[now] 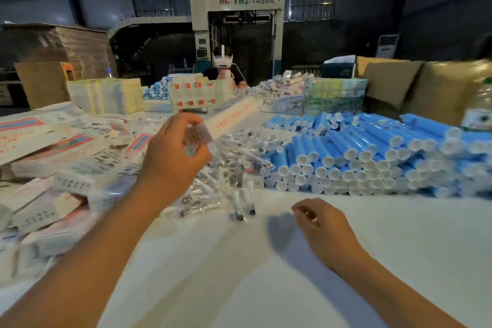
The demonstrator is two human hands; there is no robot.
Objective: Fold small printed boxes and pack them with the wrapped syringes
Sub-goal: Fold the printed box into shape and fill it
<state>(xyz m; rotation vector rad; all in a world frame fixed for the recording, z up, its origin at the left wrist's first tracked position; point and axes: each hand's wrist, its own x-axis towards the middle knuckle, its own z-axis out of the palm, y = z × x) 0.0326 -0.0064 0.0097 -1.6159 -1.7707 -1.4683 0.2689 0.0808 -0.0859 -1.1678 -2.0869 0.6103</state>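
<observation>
My left hand (173,157) is raised above the table and grips one end of a long white printed box (234,114) with red marks, which points away to the upper right. My right hand (319,224) hovers low over the white table (239,274), fingers curled in, holding nothing that I can see. A heap of clear-wrapped syringes (234,165) lies just beyond both hands. Three loose syringes (243,201) lie at the heap's near edge. Flat and folded printed boxes (53,168) are piled at the left.
A large stack of blue tubes with white caps (372,157) fills the right side. Bundles of printed cartons (106,96) and brown cardboard boxes (394,82) stand at the back. Another person (223,72) sits across the table. A plastic bottle (479,104) stands far right.
</observation>
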